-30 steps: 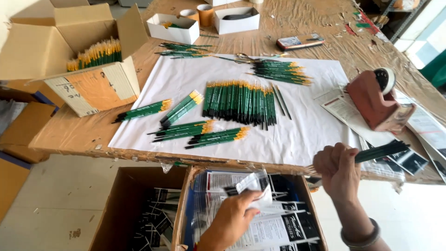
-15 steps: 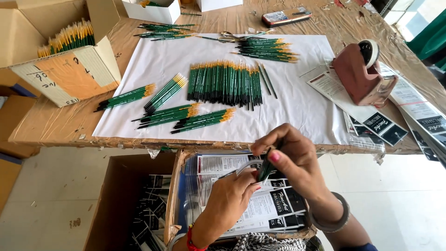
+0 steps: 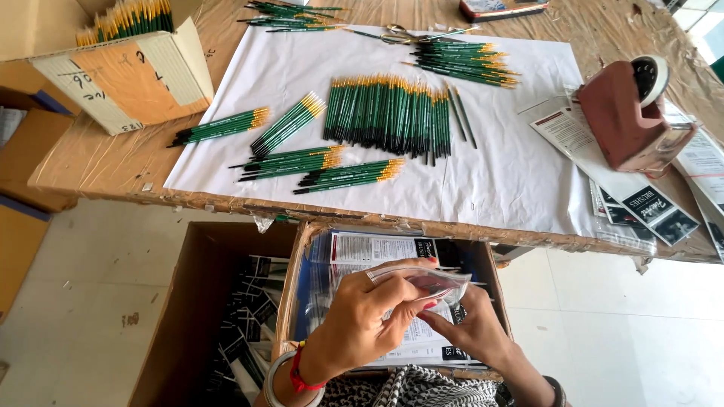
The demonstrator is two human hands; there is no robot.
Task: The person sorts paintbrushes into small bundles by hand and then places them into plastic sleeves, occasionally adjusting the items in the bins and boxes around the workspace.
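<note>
Both hands hold one clear pouch (image 3: 428,283) over the near box (image 3: 302,271). Left hand (image 3: 373,313): thumb and fingers pinched together on the pouch's left half, red-painted nails visible. Right hand (image 3: 467,328): fingers closed on the pouch from beneath and from the right; its grip is partly hidden by the left hand. Whether the pouch holds anything cannot be told.

Directly below the hands, the box holds stacked printed cards (image 3: 377,249) in clear sleeves. Left of it, touching, stands a second carton (image 3: 188,301) with dark packets inside.

Farther away, the table (image 3: 98,162) edge runs across the view, with a white sheet (image 3: 520,181) spread on it. On the sheet:
- large row of green brushes (image 3: 388,113), middle;
- four small bundles (image 3: 302,151) to the left and nearer;
- another heap (image 3: 464,62) at the far right, with scissors (image 3: 411,34) just beyond.

Right of the sheet: a reddish tape dispenser (image 3: 626,113) sitting on loose leaflets (image 3: 648,203). Far left: an open carton (image 3: 128,71) with brushes standing upright in it.

Nothing lies between the hands and the box contents; the table edge lies between the hands and the brushes.
</note>
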